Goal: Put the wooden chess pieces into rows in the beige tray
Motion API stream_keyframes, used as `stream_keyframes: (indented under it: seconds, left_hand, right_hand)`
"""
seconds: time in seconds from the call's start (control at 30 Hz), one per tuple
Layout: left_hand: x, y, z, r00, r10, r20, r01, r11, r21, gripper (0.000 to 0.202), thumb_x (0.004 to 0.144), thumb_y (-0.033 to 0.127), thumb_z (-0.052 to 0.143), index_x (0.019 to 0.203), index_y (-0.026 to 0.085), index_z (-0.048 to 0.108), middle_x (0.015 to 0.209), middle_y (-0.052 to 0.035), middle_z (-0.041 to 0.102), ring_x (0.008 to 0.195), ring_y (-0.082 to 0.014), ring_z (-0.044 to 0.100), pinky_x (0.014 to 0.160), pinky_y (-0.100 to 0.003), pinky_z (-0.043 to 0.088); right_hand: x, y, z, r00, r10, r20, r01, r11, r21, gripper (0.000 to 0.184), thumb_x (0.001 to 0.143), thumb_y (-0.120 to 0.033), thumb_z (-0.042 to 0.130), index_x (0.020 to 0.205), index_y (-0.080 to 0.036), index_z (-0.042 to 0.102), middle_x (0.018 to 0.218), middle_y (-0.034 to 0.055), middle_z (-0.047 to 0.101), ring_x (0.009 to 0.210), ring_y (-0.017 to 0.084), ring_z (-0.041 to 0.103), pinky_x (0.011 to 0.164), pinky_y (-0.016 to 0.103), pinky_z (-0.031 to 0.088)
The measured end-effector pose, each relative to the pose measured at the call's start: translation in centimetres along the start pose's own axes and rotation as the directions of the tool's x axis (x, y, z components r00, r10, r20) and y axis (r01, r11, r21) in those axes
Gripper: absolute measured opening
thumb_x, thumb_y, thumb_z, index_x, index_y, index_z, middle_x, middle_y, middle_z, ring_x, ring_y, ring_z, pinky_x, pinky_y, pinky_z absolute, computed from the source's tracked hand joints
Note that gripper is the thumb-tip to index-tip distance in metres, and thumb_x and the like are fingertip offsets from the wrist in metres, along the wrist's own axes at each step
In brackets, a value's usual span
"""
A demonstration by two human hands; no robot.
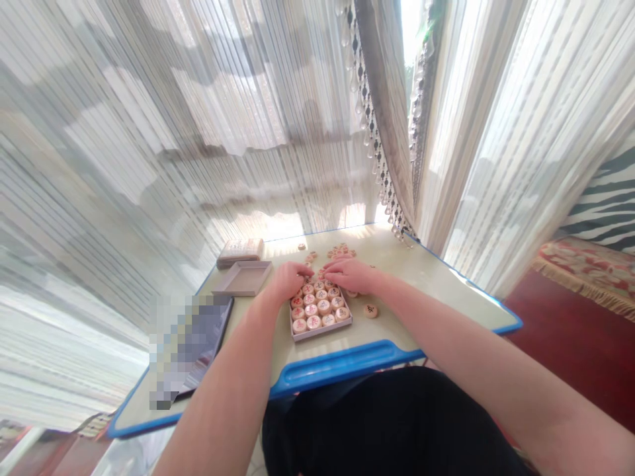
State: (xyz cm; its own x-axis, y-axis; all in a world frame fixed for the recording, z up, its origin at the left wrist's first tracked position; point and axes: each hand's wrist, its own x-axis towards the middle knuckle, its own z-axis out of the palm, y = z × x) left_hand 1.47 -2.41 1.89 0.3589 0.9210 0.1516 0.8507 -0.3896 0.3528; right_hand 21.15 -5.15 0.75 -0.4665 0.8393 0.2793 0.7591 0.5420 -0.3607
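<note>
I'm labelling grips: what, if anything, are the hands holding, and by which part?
It cannot be told: the left hand and right hand are near the far side of the box of round pieces; any hold is too small to see.

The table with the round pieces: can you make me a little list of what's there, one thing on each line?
Table: pale top, blue edge
Box: shallow box holding rows of round pieces, red marks left, dark marks right
Left hand: at the box's far left corner; grip unclear
Right hand: at the box's far right side; grip unclear
Loose pieces: some beyond the hands, one right of the box
Left side: shallow tray
Behind: striped curtain
</note>
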Motion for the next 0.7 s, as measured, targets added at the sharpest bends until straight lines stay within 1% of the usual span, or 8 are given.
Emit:
stream_keyframes:
  seconds: [0.07,0.17,0.27,0.37,0.43,0.53,0.7]
  left_hand:
    - [0.0,0.03,-0.13,1.0,0.005,0.006,-0.005,1.0,-0.006,0.039,0.063,0.011,0.045,0.084,0.025,0.075,0.087,0.0011,0.073,0.086,-0.0176,0.064,0.08,-0.022,0.048]
    - [0.01,0.05,-0.34,1.0,0.019,-0.009,-0.019,1.0,-0.01,0.037,0.063,0.014,0.045,0.081,0.026,0.076,0.083,0.001,0.073,0.083,-0.0182,0.064,0.076,-0.023,0.048]
    - [0.08,-0.05,-0.44,0.999,0.028,-0.037,-0.027,0.999,0.029,0.037,0.062,0.014,0.043,0.074,0.025,0.076,0.079,0.0004,0.072,0.078,-0.0179,0.064,0.075,-0.024,0.048]
    - [0.18,-0.31,-0.37,0.996,0.068,-0.063,-0.065,0.997,0.046,0.037,0.061,0.011,0.041,0.069,0.024,0.075,0.084,0.0006,0.072,0.081,-0.0174,0.064,0.078,-0.023,0.047]
    - [0.23,-0.52,-0.28,0.995,0.081,-0.063,-0.078,0.995,0.056,0.038,0.061,0.011,0.042,0.071,0.025,0.075,0.088,0.0012,0.072,0.086,-0.0177,0.064,0.08,-0.022,0.047]
    - [0.25,-0.71,-0.17,0.998,0.054,-0.044,-0.05,0.995,0.09,0.039,0.062,0.011,0.043,0.077,0.026,0.076,0.091,0.0009,0.072,0.089,-0.0188,0.064,0.081,-0.022,0.047]
    - [0.09,-0.57,-0.16,0.999,0.017,-0.046,-0.01,0.987,0.16,0.038,0.07,0.017,0.045,0.091,0.025,0.075,0.1,-0.0031,0.071,0.095,-0.0218,0.063,0.084,-0.026,0.046]
  right_hand:
    - [-0.04,-0.18,-0.02,1.0,-0.013,-0.015,0.012,1.0,-0.017,0.038,0.089,-0.039,0.04,0.103,-0.021,0.07,0.12,0.0037,0.062,0.118,0.022,0.046,0.104,0.034,0.03]
    - [-0.06,-0.18,-0.28,0.995,-0.021,-0.101,0.017,0.999,-0.037,0.037,0.089,-0.036,0.041,0.1,-0.018,0.071,0.117,0.0051,0.064,0.115,0.021,0.048,0.103,0.033,0.03]
    - [-0.02,0.19,-0.49,0.986,-0.036,-0.163,0.028,0.998,-0.048,0.035,0.088,-0.034,0.043,0.098,-0.016,0.071,0.11,0.0061,0.067,0.11,0.02,0.051,0.101,0.031,0.031]
    - [0.0,0.5,-0.46,0.984,-0.054,-0.17,0.044,0.997,-0.066,0.034,0.088,-0.033,0.043,0.095,-0.016,0.072,0.107,0.0064,0.068,0.108,0.019,0.053,0.101,0.031,0.031]
    - [-0.06,0.51,-0.39,0.985,-0.06,-0.159,0.049,0.996,-0.072,0.034,0.088,-0.034,0.043,0.093,-0.016,0.072,0.105,0.0069,0.069,0.107,0.019,0.053,0.1,0.032,0.032]
    - [-0.22,0.31,-0.34,0.984,-0.079,-0.157,0.068,0.995,-0.071,0.035,0.088,-0.037,0.044,0.091,-0.016,0.072,0.102,0.007,0.069,0.106,0.02,0.053,0.098,0.033,0.033]
    - [-0.34,0.14,-0.36,0.98,-0.107,-0.167,0.095,0.992,-0.079,0.036,0.089,-0.038,0.043,0.088,-0.016,0.072,0.099,0.0062,0.07,0.102,0.021,0.055,0.097,0.034,0.035]
